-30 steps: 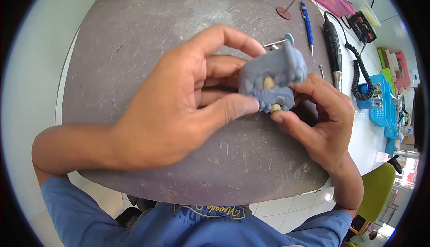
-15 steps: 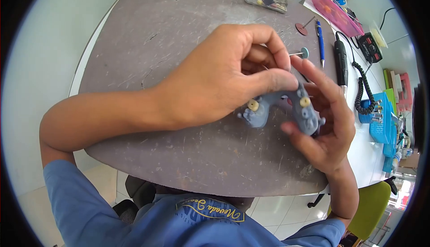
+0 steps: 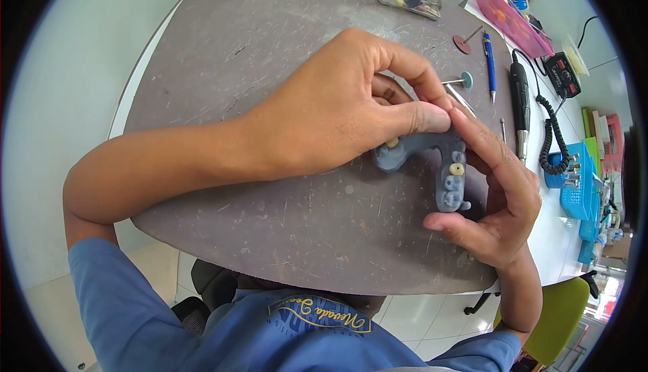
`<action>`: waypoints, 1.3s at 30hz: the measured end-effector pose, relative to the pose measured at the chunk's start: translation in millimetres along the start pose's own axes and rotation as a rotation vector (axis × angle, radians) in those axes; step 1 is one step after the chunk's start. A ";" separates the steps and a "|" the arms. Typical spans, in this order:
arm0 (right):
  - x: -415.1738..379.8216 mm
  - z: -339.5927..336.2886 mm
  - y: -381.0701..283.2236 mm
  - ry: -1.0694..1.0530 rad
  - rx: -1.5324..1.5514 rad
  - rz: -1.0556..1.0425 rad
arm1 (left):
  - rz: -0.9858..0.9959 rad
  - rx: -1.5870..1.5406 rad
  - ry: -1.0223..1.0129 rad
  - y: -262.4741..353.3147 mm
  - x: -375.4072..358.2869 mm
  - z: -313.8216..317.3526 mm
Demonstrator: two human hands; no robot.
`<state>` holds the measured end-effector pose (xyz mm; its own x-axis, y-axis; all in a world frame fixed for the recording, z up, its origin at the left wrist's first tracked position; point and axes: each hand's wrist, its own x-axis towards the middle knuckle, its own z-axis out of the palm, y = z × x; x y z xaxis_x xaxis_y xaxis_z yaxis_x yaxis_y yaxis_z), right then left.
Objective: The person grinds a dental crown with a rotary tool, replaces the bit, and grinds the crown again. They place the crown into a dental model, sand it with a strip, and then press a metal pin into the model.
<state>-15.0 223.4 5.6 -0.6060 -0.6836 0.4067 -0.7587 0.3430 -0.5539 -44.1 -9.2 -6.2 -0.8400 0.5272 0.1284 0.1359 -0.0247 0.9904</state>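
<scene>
Hands meet at the right of the scratched grey-brown tabletop (image 3: 297, 237) in the head view. The left hand (image 3: 344, 105) reaches across with its back turned up, the forearm nearly level, the fingers curled and the thumb straight. Its thumb and fingers pinch the blue-grey dental model (image 3: 451, 149) at the bend of the arch. The right hand (image 3: 509, 193) comes up from the lower right, cupped around the outer side. Its index fingertip meets the left fingertips, and its thumb is spread wide of the index finger, near the arch's lower end; whether that thumb touches the model, I cannot tell.

The model hangs below the left thumb, one limb pointing toward the wearer between the two hands, the other partly under the left hand. A cream crown (image 3: 457, 169) sits on the right limb, a second cream crown (image 3: 393, 142) on the left limb.

Beyond the fingers lies a teal polishing wheel (image 3: 466, 80); farther off, a reddish-brown disc (image 3: 462, 44), a blue mechanical pencil (image 3: 490, 68) and a black rotary handpiece (image 3: 520, 102).
</scene>
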 end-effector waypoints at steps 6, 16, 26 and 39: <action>-2.4 8.9 -4.9 0.015 0.140 0.157 | -0.059 0.248 -0.024 13.3 -10.3 -6.9; -9.3 6.0 -10.0 0.056 0.042 0.189 | -0.127 0.390 -0.045 26.0 -14.4 -9.7; -9.1 6.7 -10.1 0.072 -0.010 0.136 | -0.147 0.439 0.003 30.5 -16.4 -6.2; -9.8 9.2 -11.1 0.117 -0.055 0.090 | 0.052 0.545 0.094 15.9 -20.7 3.1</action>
<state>1.6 220.4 1.1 -0.6936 -0.5697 0.4410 -0.7100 0.4366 -0.5525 -22.9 -17.9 6.8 -0.8645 0.4588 0.2054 0.4101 0.4074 0.8160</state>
